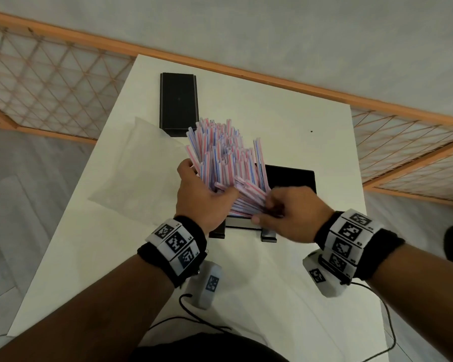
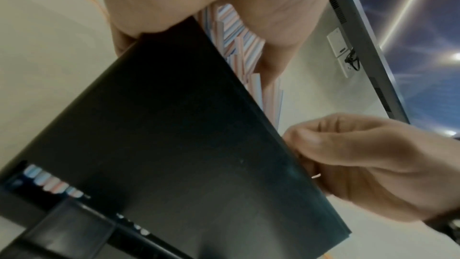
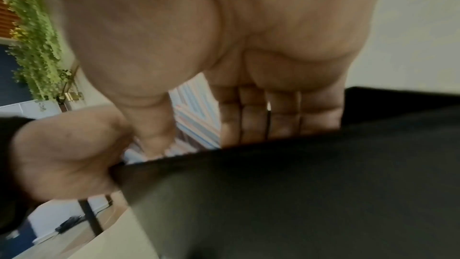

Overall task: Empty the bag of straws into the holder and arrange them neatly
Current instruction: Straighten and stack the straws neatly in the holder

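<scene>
A thick bundle of pink-and-blue striped straws (image 1: pixel 224 158) stands fanned out and tilted in the black holder (image 1: pixel 292 177) at the middle of the white table. My left hand (image 1: pixel 207 190) grips the bundle from the left, thumb across its near side. My right hand (image 1: pixel 268 209) holds the straws' lower ends at the holder's mouth, thumb on one side and fingers (image 3: pixel 273 117) on the other. The left wrist view shows the holder's dark wall (image 2: pixel 174 135), straws (image 2: pixel 240 44) above it and straw ends (image 2: pixel 52 182) in a low slot. The empty clear bag (image 1: pixel 141 163) lies flat to the left.
A second black box-like piece (image 1: pixel 178 100) lies at the table's far side, behind the bag. The table's (image 1: pixel 311 296) edges are close on the left and right. Thin black cables (image 1: pixel 194 320) trail over the near part. An orange-framed lattice partition (image 1: pixel 50 82) runs behind.
</scene>
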Tool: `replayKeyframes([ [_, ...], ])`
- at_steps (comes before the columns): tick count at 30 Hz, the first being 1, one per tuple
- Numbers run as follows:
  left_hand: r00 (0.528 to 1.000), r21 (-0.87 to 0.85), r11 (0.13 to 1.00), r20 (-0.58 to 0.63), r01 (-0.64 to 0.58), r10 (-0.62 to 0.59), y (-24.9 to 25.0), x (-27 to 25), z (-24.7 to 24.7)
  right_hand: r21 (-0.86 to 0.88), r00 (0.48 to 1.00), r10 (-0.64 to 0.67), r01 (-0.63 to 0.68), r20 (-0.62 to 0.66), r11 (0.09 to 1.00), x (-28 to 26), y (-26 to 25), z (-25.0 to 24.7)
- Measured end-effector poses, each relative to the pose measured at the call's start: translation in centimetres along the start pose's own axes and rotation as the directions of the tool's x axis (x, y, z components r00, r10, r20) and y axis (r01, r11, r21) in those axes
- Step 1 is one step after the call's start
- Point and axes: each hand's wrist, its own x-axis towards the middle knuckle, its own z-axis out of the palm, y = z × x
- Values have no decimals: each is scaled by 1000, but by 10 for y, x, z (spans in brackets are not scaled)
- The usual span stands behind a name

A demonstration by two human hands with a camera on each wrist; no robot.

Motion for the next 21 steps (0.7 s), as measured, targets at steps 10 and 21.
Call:
replayKeyframes([
  [10, 991, -207, 971, -31, 122, -131, 13, -3, 3, -85, 964, -17, 41, 264, 996, 4, 2, 18],
  [21, 995, -163, 983, -37, 84, -91, 13, -3, 4, -205, 896, 97, -7, 434, 979, 22, -14, 16],
])
